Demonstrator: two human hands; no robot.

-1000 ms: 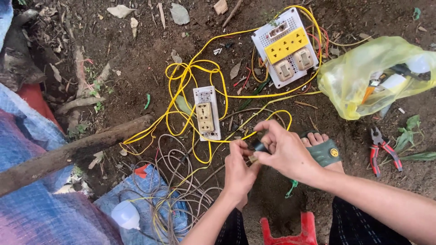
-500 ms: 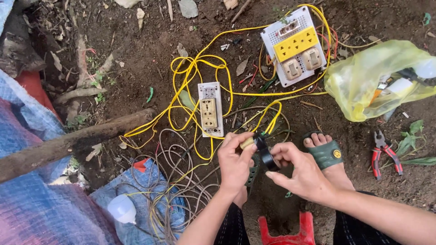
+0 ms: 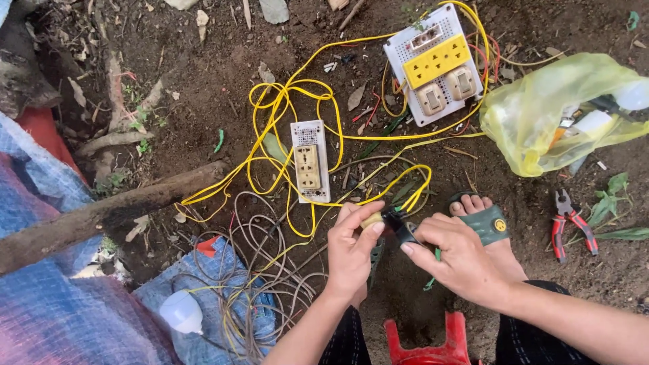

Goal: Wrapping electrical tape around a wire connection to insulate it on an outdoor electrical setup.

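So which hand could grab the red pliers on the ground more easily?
Probably the right hand. The pliers lie on the dirt on that same side, just beyond the sandalled foot. The left hand is farther off, pinching a small tan piece on the yellow wire.

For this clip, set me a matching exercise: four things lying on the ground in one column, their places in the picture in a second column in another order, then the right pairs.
Things:
1. red-handled pliers
2. white light bulb
3. translucent yellow plastic bag
4. narrow white socket strip with beige outlets

Places:
A. on the blue cloth at lower left
B. upper right, beside the white board with the yellow block
C. on bare soil right of the sandalled foot
D. centre, among the yellow wire loops, above the left hand and right hand

Pairs: 1-C, 2-A, 3-B, 4-D
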